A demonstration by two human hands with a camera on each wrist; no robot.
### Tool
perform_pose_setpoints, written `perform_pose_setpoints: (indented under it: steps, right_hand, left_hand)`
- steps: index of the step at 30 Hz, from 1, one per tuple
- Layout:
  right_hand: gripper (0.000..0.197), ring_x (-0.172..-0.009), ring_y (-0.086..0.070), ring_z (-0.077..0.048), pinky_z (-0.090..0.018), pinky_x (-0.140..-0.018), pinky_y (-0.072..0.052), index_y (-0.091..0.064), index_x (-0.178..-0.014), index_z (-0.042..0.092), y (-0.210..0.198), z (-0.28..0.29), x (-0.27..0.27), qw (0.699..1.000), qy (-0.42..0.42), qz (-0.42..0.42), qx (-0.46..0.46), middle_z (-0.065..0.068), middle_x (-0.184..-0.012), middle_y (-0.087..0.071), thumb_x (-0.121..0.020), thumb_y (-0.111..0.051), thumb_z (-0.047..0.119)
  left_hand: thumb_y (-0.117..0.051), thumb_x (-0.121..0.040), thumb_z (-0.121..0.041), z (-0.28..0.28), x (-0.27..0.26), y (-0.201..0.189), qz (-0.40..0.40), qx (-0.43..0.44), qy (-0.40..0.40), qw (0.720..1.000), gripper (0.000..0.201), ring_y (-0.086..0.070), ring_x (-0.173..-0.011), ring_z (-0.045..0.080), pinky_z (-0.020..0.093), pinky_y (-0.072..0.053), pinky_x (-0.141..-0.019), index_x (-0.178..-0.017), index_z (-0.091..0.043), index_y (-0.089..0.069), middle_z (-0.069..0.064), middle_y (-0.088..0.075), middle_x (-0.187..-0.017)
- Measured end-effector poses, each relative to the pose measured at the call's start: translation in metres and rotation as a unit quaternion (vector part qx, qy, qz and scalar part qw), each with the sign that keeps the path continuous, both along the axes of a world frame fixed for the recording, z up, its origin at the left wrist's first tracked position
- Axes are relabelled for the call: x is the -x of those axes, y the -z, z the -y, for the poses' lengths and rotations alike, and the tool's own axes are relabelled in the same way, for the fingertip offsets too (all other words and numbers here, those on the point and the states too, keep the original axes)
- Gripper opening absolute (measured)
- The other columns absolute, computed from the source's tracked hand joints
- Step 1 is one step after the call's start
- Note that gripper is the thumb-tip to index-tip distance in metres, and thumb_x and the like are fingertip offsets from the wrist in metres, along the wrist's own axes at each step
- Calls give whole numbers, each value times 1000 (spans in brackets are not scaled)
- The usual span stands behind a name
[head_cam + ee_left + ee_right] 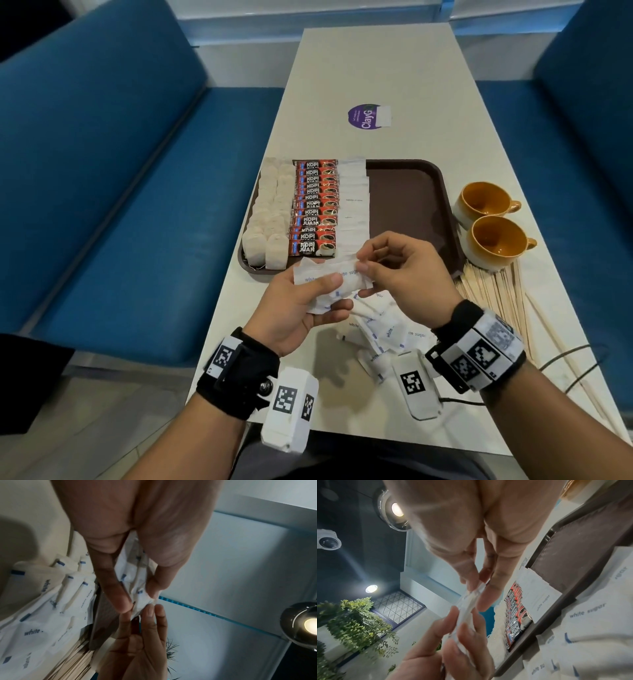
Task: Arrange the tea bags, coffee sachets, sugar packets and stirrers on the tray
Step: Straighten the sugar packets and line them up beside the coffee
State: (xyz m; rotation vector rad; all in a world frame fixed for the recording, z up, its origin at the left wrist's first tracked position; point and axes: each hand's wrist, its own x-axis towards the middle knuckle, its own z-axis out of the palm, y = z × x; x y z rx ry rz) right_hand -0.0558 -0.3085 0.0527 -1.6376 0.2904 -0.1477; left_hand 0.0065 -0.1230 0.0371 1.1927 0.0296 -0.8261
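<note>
My left hand (308,301) grips a small stack of white sugar packets (325,284) just in front of the brown tray (411,192). My right hand (376,267) pinches the right end of the top packet (469,601) between thumb and fingers. On the tray lie columns of tea bags (270,219), red coffee sachets (315,209) and sugar packets (354,205); its right half is bare. More loose sugar packets (383,332) lie on the table under my hands. Wooden stirrers (496,291) are spread on the table at the right.
Two yellow cups (493,226) stand right of the tray. A purple sticker (366,116) marks the white table (376,68) farther back. Blue benches (120,171) flank the table. A black cable (565,359) runs along the near right edge.
</note>
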Motion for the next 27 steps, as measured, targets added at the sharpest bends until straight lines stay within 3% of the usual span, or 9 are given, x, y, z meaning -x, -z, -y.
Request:
perform_pose_setpoints:
  steps: [4,8,11,15,18,23,27]
  right_hand:
    - [25,-78,-77,-33,-31,-75,-64,-76,-106,5,-4,5,4,999,-28,-18,-34,-17,-95,-77,-82,-80,-2]
    - [36,-86,-77,-31,-31,-80,-63,-76,-113,7,-4,14,5,998,-2,-25,-63,-16,-95,-79,-79,-82,-2]
    - [38,-88,-78,-28,-27,-77,-62,-76,-114,7,-2,20,4,997,20,-22,-67,-16,-98,-78,-78,-82,-4]
    - [39,-91,-78,-29,-34,-82,-64,-75,-115,8,-1,27,2,997,4,-31,-74,-13,-98,-79,-79,-82,-4]
    - [39,-91,-78,-29,-36,-81,-64,-76,-114,8,-1,31,-2,997,5,-34,-73,-14,-98,-79,-79,-81,-5]
    - [38,-92,-76,-34,-38,-81,-64,-78,-112,14,-3,36,-13,999,-25,-37,-32,-19,-99,-77,-78,-84,-1]
    - [38,-94,-75,-36,-36,-80,-64,-78,-111,13,-2,35,-17,998,-42,-39,-31,-18,-98,-77,-76,-85,-2]
  left_hand:
    - [-77,-81,-24,5,-4,0,20,-16,-27,999,45,-67,-58,23,28,-57,-52,-120,-4,-68,15,-73,-87]
    - [-76,-83,-31,12,-7,1,11,-21,-40,999,44,-65,-58,22,27,-57,-51,-118,-7,-68,12,-72,-87]
    - [-79,-78,-20,14,-9,3,11,-15,-29,999,46,-65,-59,20,25,-56,-51,-120,-5,-66,10,-70,-86]
    - [-80,-75,-9,17,-14,7,31,-25,-21,999,58,-63,-58,19,25,-53,-51,-127,4,-60,11,-69,-85]
    - [-78,-81,-5,21,-18,7,32,-26,-22,999,45,-61,-56,19,25,-51,-49,-123,3,-62,12,-69,-83]
    - [-80,-79,-22,28,-28,3,28,-12,-47,998,36,-63,-61,17,23,-47,-46,-112,-13,-69,10,-74,-91]
    - [-77,-87,-18,32,-39,5,28,-39,-85,995,15,-59,-58,22,24,-42,-44,-101,-15,-71,14,-73,-90]
